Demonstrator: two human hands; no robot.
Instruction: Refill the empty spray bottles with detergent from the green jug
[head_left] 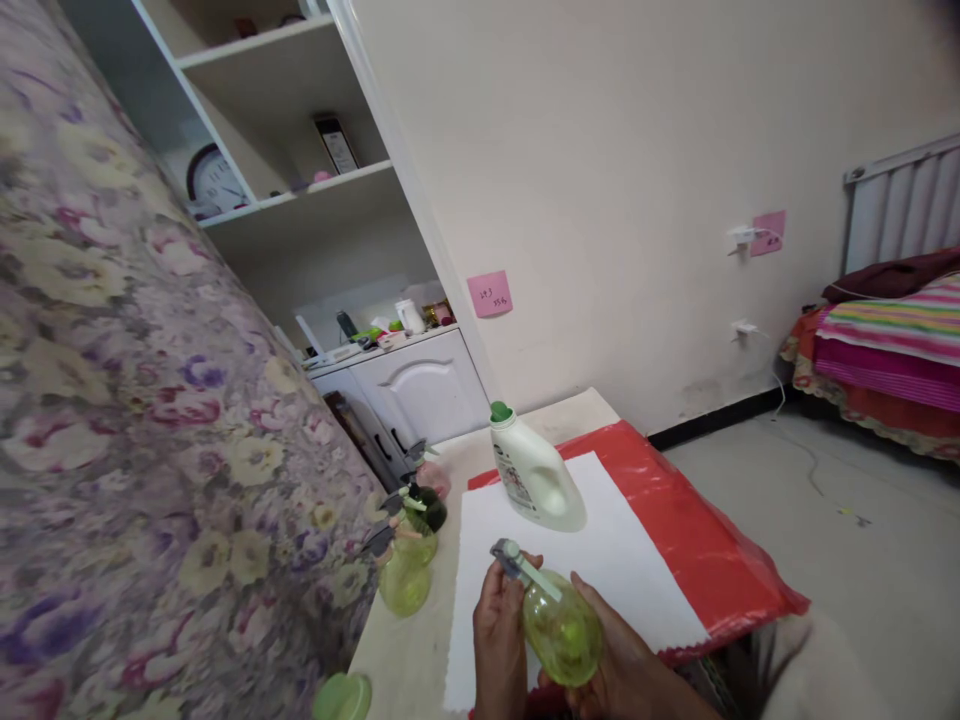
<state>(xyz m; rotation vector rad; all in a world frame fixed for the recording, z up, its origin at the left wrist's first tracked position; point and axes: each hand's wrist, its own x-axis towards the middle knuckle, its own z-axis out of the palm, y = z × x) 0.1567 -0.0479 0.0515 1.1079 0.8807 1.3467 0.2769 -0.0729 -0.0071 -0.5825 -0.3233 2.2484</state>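
A see-through yellow-green spray bottle (564,632) is held tilted between my two hands above the white sheet. My left hand (501,625) grips it near the neck, by the grey and pale green spray head (517,562). Around the bottle's right side and underneath, my right hand (611,640) is closed, with some fingers hidden. Just beyond them stands a large white jug (536,475) with a green spout top, on the white sheet (637,570).
Several more spray bottles (406,580) line the table's left side. A green lid-like piece (343,697) lies at the near left. Red plastic sheeting (697,530) covers the table's right part. A flowered curtain (187,450) hangs at left, shelves (300,195) behind.
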